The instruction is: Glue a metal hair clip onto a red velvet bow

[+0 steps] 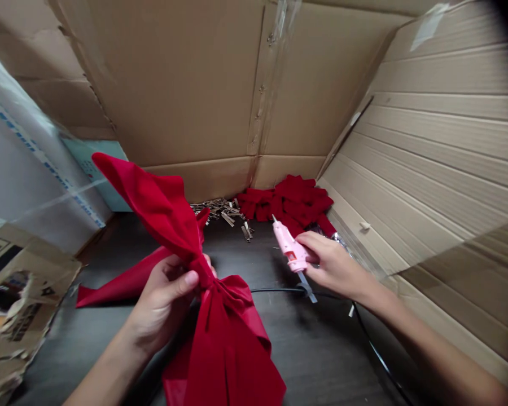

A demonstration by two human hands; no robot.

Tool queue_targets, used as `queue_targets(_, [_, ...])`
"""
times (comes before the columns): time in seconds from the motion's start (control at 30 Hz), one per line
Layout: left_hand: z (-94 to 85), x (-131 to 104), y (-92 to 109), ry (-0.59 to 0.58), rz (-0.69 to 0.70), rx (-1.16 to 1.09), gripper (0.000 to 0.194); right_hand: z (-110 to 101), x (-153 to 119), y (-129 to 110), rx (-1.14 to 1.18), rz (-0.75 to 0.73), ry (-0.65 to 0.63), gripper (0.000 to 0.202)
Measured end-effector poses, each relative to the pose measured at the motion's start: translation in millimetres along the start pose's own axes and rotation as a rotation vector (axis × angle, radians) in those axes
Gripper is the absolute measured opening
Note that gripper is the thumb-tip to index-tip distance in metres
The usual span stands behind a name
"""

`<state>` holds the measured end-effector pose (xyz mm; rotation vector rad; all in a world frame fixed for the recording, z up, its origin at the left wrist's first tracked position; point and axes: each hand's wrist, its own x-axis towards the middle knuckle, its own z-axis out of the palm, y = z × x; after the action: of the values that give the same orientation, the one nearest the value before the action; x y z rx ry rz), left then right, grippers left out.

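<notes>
A large red fabric bow (pixel 232 338) is pinched at its gathered middle by my left hand (pixel 165 299), thumb in front. Its loops and tails spread up to the left and down toward the lower edge. My right hand (pixel 334 262) grips a pink hot glue gun (pixel 288 245) by the handle, nozzle pointing up and to the left, apart from the bow. A clear glue stick (pixel 308 287) sticks out of the gun's back end. The fingers of my left hand behind the bow are mostly hidden.
Metal hair clips (pixel 226 211) lie in a pile at the back, beside a heap of red fabric pieces (pixel 302 197). A black cable (pixel 376 349) runs across the dark tabletop (pixel 110 338). Cardboard walls (pixel 195 84) enclose the back and right; torn cardboard (pixel 29 316) stands at left.
</notes>
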<state>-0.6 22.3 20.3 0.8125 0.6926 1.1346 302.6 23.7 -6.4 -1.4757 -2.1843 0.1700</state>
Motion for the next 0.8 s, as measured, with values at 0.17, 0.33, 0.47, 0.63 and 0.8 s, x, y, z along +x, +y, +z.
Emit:
queue_targets(0.17, [-2.8, 2, -6, -0.023, -0.085, -0.044, 0.028, 11, 3, 5, 0.498, 0.241, 0.277, 0.02])
queue_targets(0.33, [-6.7, 3, -9, -0.07, -0.145, -0.054, 0.027, 24, -2, -14, 1.064, 0.341, 0.227, 0.029])
queue_targets(0.47, [-6.9, 4, -11, -0.047, -0.185, -0.054, 0.031, 24, -8, -42, 1.415, 0.39, 0.172, 0.026])
queue_targets(0.63, [-8.9, 6, -19, -0.018, -0.222, -0.052, 0.032, 28, -21, -56, 1.551, 0.49, 0.034, 0.028])
queue_targets(0.8, [-12.8, 13, -28, 0.0, -0.268, -0.037, 0.034, 31, -29, -54, 1.71, 0.519, -0.049, 0.022])
